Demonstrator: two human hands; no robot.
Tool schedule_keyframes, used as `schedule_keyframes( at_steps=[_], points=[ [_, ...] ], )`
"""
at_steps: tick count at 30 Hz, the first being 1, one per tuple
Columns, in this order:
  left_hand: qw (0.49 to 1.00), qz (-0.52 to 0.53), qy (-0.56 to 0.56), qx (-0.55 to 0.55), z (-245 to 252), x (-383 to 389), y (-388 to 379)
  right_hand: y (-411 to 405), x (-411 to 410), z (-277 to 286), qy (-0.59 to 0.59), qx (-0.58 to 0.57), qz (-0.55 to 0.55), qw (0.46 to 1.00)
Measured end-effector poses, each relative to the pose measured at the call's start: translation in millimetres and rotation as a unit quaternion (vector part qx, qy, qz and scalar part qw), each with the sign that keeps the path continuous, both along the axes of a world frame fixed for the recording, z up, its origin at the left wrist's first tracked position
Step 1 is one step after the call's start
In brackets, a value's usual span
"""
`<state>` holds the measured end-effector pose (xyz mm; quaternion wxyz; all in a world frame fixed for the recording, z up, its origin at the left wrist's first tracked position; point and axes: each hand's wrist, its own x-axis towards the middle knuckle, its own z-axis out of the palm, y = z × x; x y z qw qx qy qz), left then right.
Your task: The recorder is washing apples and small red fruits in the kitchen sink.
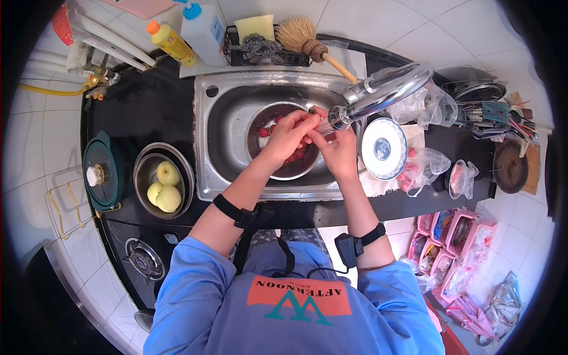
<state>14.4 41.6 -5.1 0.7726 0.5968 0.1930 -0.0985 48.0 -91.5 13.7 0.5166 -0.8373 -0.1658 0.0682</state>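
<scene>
Both my hands are close together over a metal bowl point(256, 153) that stands in the stainless steel sink point(226, 128). Red fruit, apparently strawberries point(264, 132), lies in the bowl. My left hand point(288, 133) has its fingers bent around a small red fruit with a green top point(312, 111), partly hidden by the fingers. Against it, my right hand point(337, 148) has thumb and fingers curled near the same fruit; whether it grips anything cannot be told. The chrome faucet point(339, 116) ends just above my right hand, and water seems to run from it between the hands.
Left of the sink are nested metal bowls point(189, 177) with several pale green fruits and a lidded green pot point(104, 171). On the right, a blue-patterned white plate point(384, 148) stands beside plastic bags point(424, 166). Bottles point(177, 46) and a straw brush point(299, 35) are behind.
</scene>
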Motion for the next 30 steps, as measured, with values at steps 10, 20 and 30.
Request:
schedule_keyframes(
  at_steps=[10, 20, 30],
  points=[
    [0.994, -0.052, 0.051, -0.082, 3, -1, 12, -7, 5, 1, 0.32, 0.285, -0.006, 0.903],
    [0.981, 0.058, 0.075, -0.171, -16, -2, 1, 0, 4, 0, 0.397, 0.233, -0.027, 0.887],
    [0.964, 0.152, 0.08, -0.203, -28, 5, -4, 24, 10, -11, 0.461, 0.446, -0.076, 0.763]
  ],
)
